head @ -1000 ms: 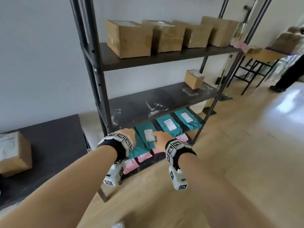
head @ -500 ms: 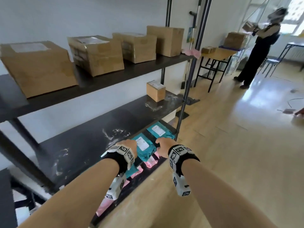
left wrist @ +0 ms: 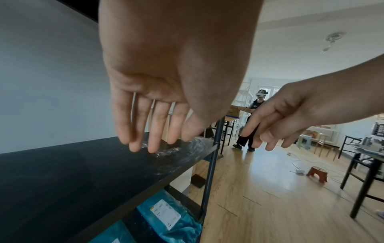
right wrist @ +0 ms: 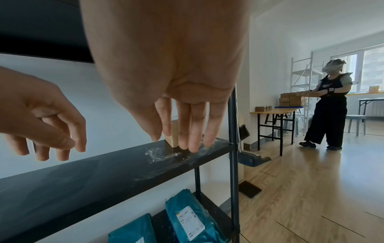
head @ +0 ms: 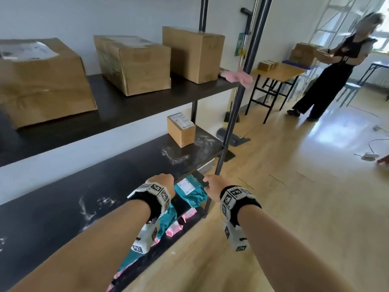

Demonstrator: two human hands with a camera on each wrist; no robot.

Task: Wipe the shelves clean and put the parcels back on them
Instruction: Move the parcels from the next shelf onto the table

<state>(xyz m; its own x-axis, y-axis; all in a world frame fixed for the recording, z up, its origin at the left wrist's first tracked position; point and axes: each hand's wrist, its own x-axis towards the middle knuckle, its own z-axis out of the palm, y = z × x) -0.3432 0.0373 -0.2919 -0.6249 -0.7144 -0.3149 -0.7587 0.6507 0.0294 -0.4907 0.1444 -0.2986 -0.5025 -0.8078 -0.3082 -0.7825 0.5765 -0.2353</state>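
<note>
Middle shelf (head: 105, 186) open along most of its length; one small box (head: 181, 130) stands at far end; front post (head: 235, 98) bounds that corner; upper shelf (head: 117, 106) overhangs.

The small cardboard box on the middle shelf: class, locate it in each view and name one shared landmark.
Head: small cardboard box, centre, on the middle shelf.
Left wrist: mostly hidden behind the left hand.
Right wrist: a sliver behind the right hand.
Landmark: white smears.

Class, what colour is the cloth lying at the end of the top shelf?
Pink; the cloth shows best in the head view.
</note>
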